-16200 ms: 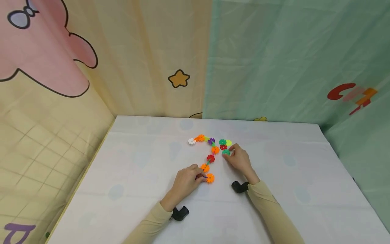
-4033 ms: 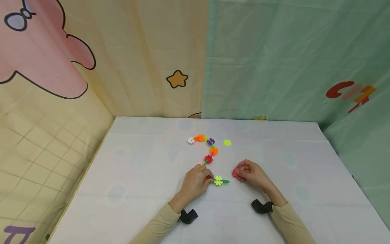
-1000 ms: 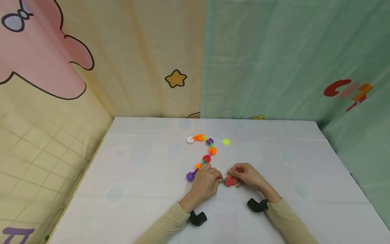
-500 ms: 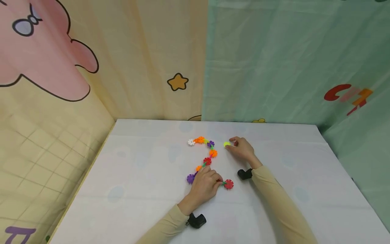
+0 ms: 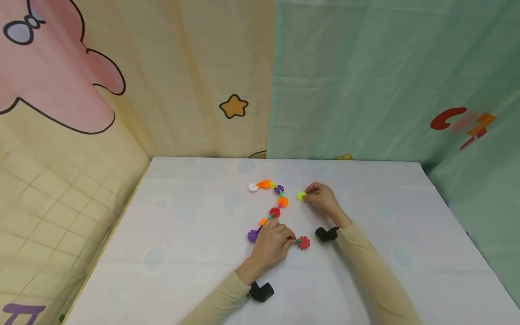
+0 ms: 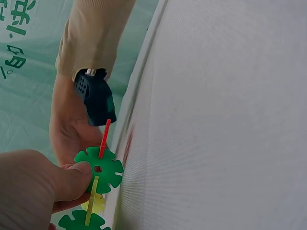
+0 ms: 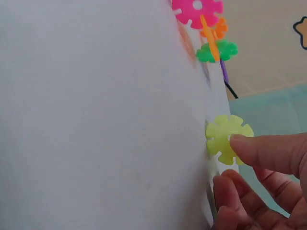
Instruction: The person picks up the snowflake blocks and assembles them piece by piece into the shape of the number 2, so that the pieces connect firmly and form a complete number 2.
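A winding chain of interlocking snowflake discs lies mid-table in the head view, from a white disc (image 5: 253, 187) at the far end past a purple disc (image 5: 253, 236) to a red disc (image 5: 304, 243) at the near right. My left hand (image 5: 271, 246) covers part of its near stretch. In the left wrist view, thumb and fingers pinch a green disc (image 6: 112, 167), with the red disc slotted edge-on into it and a yellow one below. My right hand (image 5: 322, 201) pinches a yellow-green disc (image 7: 223, 134) between thumb and finger, right of the chain.
The white-covered table (image 5: 183, 271) ends at a curtain behind (image 5: 345, 90) and a tiled-print cloth on the left. A black wrist camera (image 5: 261, 292) sits under the left cuff, another black camera (image 5: 326, 234) by the right.
Discs that lay loose at the right are now in the chain, the red one at its end. My right hand left the red disc, reached back and took the yellow-green disc, drawing it slightly nearer.
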A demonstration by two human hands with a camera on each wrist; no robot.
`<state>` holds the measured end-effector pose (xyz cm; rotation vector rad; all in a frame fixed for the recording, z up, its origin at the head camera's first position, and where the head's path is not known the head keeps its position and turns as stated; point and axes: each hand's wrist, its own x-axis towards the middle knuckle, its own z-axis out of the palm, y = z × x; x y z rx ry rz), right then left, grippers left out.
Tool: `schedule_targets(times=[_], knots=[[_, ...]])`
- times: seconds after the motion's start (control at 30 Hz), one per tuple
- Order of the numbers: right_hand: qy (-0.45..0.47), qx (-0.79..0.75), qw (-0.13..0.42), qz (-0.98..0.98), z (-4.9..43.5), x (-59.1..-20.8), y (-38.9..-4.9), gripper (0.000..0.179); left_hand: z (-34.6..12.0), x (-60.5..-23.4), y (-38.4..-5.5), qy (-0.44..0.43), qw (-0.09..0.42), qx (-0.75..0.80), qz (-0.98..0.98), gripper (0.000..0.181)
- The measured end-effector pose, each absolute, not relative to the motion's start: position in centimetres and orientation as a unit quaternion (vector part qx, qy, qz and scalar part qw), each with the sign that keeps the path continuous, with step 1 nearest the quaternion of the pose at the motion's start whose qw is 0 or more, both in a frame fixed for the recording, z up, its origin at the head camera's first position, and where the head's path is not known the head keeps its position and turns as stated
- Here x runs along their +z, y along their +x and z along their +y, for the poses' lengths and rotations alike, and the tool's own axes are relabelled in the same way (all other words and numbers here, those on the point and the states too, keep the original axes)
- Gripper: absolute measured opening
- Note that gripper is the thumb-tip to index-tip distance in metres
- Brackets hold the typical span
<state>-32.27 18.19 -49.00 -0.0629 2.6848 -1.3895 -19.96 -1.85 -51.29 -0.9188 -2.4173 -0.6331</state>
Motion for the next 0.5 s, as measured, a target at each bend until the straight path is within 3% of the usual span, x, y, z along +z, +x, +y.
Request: schedule_targets(times=[0.5], knots=[[-0.116, -0.581, 0.162, 0.789, 22.3, -50.5, -24.9, 0.023, -1.8, -51.5, -19.9, -0.328, 0.242, -0.235, -0.882, 0.007]])
